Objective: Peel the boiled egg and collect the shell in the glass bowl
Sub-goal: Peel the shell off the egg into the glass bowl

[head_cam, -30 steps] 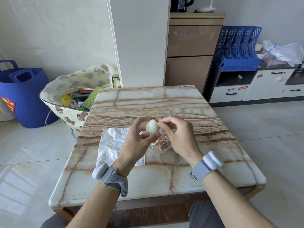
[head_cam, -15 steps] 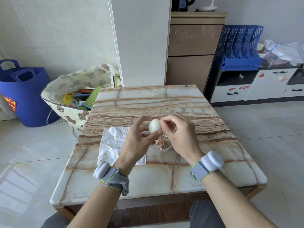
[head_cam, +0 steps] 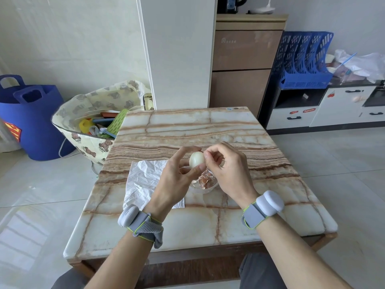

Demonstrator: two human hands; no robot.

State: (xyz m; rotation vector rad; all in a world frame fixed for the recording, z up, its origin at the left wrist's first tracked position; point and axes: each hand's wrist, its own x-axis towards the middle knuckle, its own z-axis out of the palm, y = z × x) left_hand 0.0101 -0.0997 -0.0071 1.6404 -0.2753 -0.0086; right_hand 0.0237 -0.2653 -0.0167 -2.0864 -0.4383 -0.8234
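A pale, mostly peeled boiled egg is held upright above the table between the thumb and fingers of my left hand. My right hand is beside it on the right, its thumb and fingertips pinched against the egg's upper right side. Whether a shell piece sits between those fingertips is hidden. Directly below the hands stands a small glass bowl holding several brownish shell pieces. Both hands partly cover the bowl.
A crumpled white paper towel lies on the marble table left of the bowl. A printed bag of items and a blue tub stand on the floor at the left. Cabinets line the back wall.
The hands and egg have stayed over the bowl. My right fingertips have shifted slightly along the egg's upper right side; the egg has turned a little in my left hand.
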